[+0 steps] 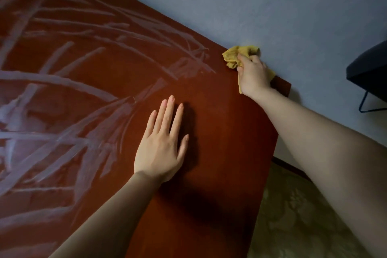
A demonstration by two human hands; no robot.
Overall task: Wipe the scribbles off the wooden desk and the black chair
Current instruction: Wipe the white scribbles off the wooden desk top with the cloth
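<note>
The reddish-brown wooden desk (pixel 226 132) fills the left and middle of the view. White scribbles (pixel 69 81) cover its left and centre; the strip near its right end is free of marks. My right hand (pixel 252 75) grips a crumpled yellow cloth (pixel 236 56) at the desk's far right corner, against the wall. My left hand (pixel 162 142) lies flat on the desk with straight fingers, just right of the scribbles. A black chair (pixel 368 67) shows at the right edge, only partly in view.
A blue-grey wall (pixel 272 6) runs along the desk's far edge. Patterned floor covering (pixel 293 216) lies beyond the desk's right end. The chair's thin metal leg (pixel 364 102) stands by the wall.
</note>
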